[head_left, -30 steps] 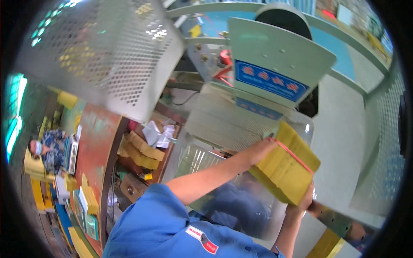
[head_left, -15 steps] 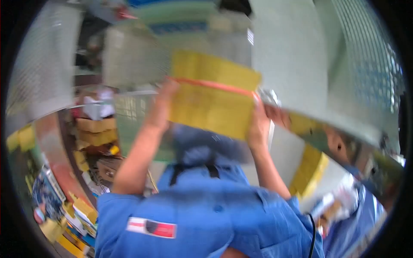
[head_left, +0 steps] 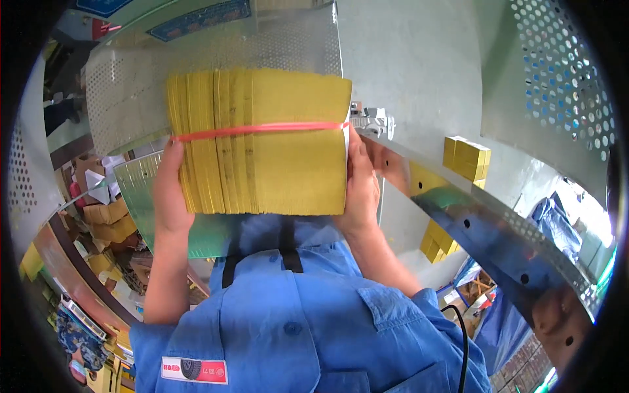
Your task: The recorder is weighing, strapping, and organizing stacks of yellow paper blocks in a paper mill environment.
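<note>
A thick bundle of yellow paper sheets [head_left: 295,170] is held up in front of me, layered in several packets at its left part. A red strap [head_left: 262,129] runs around its middle. My left hand [head_left: 172,190] is closed against the bundle's left end, thumb near the strap. At the right end my right hand [head_left: 360,187] grips it, thumb up along the side. Fingers beneath the bundle are hidden. Behind it lies a perforated metal panel [head_left: 124,98].
A metal rail with holes [head_left: 488,236] slants down to the right. Beyond it are yellow paper stacks [head_left: 465,157] and a blue tarp [head_left: 501,327]. A green panel [head_left: 141,190] is below the bundle; cartons [head_left: 108,219] sit at the left. A perforated sheet [head_left: 563,85] stands upper right.
The bundle has shifted left in the view and appears larger, its layered left part now showing. Both hands have moved with it and still hold its two ends. The view has turned.
</note>
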`<action>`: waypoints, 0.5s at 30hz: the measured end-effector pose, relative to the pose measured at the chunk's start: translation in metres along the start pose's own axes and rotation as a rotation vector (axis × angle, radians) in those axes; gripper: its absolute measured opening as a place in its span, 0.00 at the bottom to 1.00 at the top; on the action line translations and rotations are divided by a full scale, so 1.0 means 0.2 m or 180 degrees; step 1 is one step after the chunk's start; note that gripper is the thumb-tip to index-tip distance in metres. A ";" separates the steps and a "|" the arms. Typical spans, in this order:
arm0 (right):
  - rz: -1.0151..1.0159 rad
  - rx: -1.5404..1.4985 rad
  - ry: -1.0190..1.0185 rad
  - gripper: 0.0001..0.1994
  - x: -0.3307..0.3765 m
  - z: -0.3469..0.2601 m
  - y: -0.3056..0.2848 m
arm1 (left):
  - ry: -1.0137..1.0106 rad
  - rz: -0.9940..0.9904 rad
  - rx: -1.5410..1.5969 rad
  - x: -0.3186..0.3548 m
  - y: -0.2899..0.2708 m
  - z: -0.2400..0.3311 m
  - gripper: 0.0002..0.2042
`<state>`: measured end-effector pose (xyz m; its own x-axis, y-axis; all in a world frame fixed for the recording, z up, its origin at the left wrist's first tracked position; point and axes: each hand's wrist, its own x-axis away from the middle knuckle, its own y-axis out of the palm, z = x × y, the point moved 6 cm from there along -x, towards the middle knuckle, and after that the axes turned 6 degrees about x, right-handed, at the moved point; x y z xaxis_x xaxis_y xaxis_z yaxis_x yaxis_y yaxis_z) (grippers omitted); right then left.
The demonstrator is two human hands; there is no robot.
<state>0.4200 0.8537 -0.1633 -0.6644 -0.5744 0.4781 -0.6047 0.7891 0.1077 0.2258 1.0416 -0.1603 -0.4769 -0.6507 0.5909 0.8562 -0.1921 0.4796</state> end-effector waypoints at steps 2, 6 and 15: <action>-0.0007 -0.0870 0.0170 0.27 0.01 0.02 0.02 | 0.0071 -0.0470 0.0087 -0.02 -0.05 0.00 0.21; 0.0135 0.1521 -0.1061 0.22 0.09 -0.07 -0.01 | 0.0058 -0.0271 0.0209 -0.02 -0.15 0.02 0.20; 0.0902 0.1982 -0.0465 0.09 0.06 -0.27 -0.51 | 0.0233 -0.0263 -0.0113 -0.05 -0.13 0.03 0.20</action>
<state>0.4974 0.7788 -0.1225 -0.8596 -0.4227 0.2870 -0.5095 0.6665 -0.5443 0.2069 1.0569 -0.1746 -0.5316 -0.6832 0.5006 0.8217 -0.2725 0.5006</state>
